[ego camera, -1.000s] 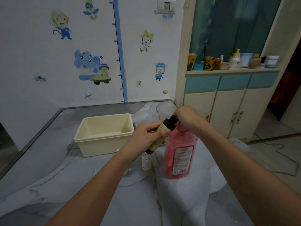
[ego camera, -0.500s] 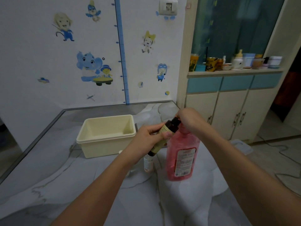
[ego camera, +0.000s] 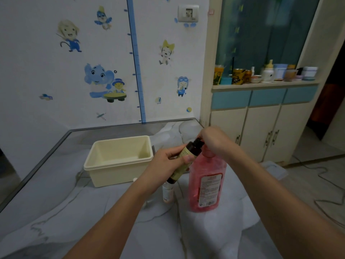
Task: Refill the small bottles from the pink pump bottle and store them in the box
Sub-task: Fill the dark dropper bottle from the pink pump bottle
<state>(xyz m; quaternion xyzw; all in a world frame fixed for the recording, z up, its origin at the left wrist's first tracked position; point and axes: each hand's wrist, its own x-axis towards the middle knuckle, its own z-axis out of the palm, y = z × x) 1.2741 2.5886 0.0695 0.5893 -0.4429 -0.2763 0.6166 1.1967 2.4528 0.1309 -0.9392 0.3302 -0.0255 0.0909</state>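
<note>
The dark small bottle is tilted in the left hand, gripped around its middle, neck against the pink pump bottle on the bench. The right hand curls over the pump top. The cream box sits left; another small bottle stands below.

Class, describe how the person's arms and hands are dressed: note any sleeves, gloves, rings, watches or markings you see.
Both forearms are bare with no sleeves in view. The left hand and right hand wear no gloves. No rings, watch, bracelet or markings show on either.

Probably a home: cartoon wall stickers, cluttered cupboard
</note>
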